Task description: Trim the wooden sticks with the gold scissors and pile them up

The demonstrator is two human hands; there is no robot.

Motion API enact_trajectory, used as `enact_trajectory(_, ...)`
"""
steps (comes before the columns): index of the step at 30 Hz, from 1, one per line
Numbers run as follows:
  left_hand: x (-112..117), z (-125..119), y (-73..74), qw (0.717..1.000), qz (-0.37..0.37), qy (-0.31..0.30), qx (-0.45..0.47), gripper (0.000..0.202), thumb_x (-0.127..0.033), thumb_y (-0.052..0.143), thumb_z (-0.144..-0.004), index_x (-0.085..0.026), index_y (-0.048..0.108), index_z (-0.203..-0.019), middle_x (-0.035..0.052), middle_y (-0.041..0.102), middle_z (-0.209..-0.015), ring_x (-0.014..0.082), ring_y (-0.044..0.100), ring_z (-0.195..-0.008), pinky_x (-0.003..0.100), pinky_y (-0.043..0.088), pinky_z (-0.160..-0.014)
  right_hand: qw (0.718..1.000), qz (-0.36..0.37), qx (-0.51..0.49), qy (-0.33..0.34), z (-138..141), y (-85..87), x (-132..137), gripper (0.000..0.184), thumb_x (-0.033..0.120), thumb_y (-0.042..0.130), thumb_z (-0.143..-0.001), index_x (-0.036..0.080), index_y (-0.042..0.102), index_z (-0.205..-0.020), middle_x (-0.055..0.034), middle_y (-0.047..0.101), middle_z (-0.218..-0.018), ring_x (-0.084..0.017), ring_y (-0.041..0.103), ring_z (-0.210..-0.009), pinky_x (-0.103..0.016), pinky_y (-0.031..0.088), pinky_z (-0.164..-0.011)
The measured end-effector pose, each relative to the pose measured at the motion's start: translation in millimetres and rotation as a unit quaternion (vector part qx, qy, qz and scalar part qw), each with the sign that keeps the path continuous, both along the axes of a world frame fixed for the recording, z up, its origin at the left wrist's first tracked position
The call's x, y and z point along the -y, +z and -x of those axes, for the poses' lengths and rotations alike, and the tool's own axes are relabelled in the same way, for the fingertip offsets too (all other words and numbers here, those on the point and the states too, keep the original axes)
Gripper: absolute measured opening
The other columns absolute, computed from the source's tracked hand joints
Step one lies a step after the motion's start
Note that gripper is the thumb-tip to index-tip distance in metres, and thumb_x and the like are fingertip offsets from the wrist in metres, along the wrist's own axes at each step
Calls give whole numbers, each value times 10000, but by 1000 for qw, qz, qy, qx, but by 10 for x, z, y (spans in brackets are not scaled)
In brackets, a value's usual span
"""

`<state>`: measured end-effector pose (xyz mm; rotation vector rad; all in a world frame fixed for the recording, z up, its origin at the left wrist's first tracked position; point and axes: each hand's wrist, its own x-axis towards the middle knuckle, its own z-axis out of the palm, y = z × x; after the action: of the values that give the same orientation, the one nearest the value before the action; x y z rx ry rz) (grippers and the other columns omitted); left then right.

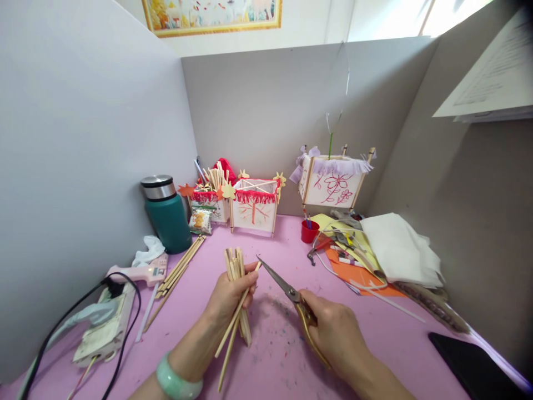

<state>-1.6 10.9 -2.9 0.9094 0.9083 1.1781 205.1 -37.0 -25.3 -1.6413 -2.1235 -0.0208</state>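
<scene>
A bundle of pale wooden sticks (236, 264) is gripped in my left hand (234, 294), with two of them angled down toward me. My right hand (333, 328) is closed around the gold handles of a pair of scissors (287, 288). The blades point up and left, and their tip lies close to the end of one stick by my left fingertips. Whether the blades touch that stick I cannot tell. Both hands are over the pink tabletop (275, 366).
Paper lanterns (254, 214) stand at the back, another lantern (333, 183) at right. Left are a green bottle (169, 216), longer sticks (181, 269), a glue gun (145, 272) and a power strip (106, 328). Right are a red cup (309, 232), white sheets (400, 250) and a black phone-like slab (474, 364).
</scene>
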Motion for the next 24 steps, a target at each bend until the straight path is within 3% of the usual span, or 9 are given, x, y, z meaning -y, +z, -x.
enact_trajectory(4, 34, -18, 52, 999, -25, 5, -24, 528, -348, 728, -668, -64, 566, -1082, -54, 522, -524, 39, 376, -318, 187, 240, -349, 999, 4, -41, -2, 9, -18, -34, 199, 260, 420, -866, 248, 618, -852, 13, 657, -638, -153, 605, -564, -238, 325, -531)
enact_trajectory(8, 84, 1, 167, 989, -97, 86, -67, 535, -376, 695, -711, -91, 574, -1148, -46, 515, -592, 45, 394, -402, 189, 268, -390, 996, -25, -83, -7, -43, -42, -65, 209, 287, 440, -857, 249, 633, -928, 17, 644, -621, -144, 593, -540, -230, 347, -526)
enact_trajectory(11, 97, 46, 215, 967, -165, 158, -116, 502, -361, 649, -760, -140, 564, -1203, -50, 487, -630, 56, 407, -476, 194, 322, -453, 995, -47, -93, -10, -87, -63, -80, 224, 307, 450, -851, 251, 635, -965, 20, 648, -619, -145, 599, -533, -229, 361, -518)
enact_trajectory(14, 96, 61, 197, 933, -249, 186, -183, 470, -330, 617, -785, -177, 558, -1226, -46, 479, -658, 74, 423, -545, 211, 380, -546, 995, -58, -81, -10, -107, -96, -89, 230, 314, 455, -845, 254, 636, -973, 20, 662, -632, -154, 614, -538, -233, 368, -511)
enact_trajectory(17, 107, 26, 151, 924, -281, 134, -221, 501, -296, 620, -769, -166, 536, -1245, -39, 494, -657, 94, 439, -565, 233, 406, -581, 996, -54, -70, -5, -107, -125, -94, 233, 317, 450, -846, 261, 635, -977, 19, 676, -651, -161, 626, -548, -234, 373, -509)
enact_trajectory(19, 124, -9, 131, 939, -237, 81, -236, 463, -262, 617, -750, -140, 563, -1194, -40, 499, -629, 99, 455, -554, 237, 414, -572, 996, -53, -65, -5, -105, -135, -99, 231, 323, 452, -847, 264, 634, -975, 20, 675, -647, -164, 628, -549, -235, 371, -507)
enact_trajectory(21, 140, -26, 133, 950, -173, 44, -255, 312, -241, 605, -734, -118, 634, -1019, -32, 513, -595, 106, 489, -549, 236, 424, -564, 996, -55, -63, -8, -104, -136, -106, 223, 329, 452, -848, 267, 634, -962, 26, 658, -613, -163, 616, -530, -235, 360, -498)
enact_trajectory(24, 131, 38, 205, 953, -124, 26, -277, 178, -264, 551, -749, -128, 618, -843, -1, 572, -601, 133, 564, -544, 254, 455, -564, 996, -55, -70, -10, -105, -128, -117, 220, 332, 450, -848, 269, 633, -953, 32, 638, -583, -158, 596, -503, -234, 341, -487)
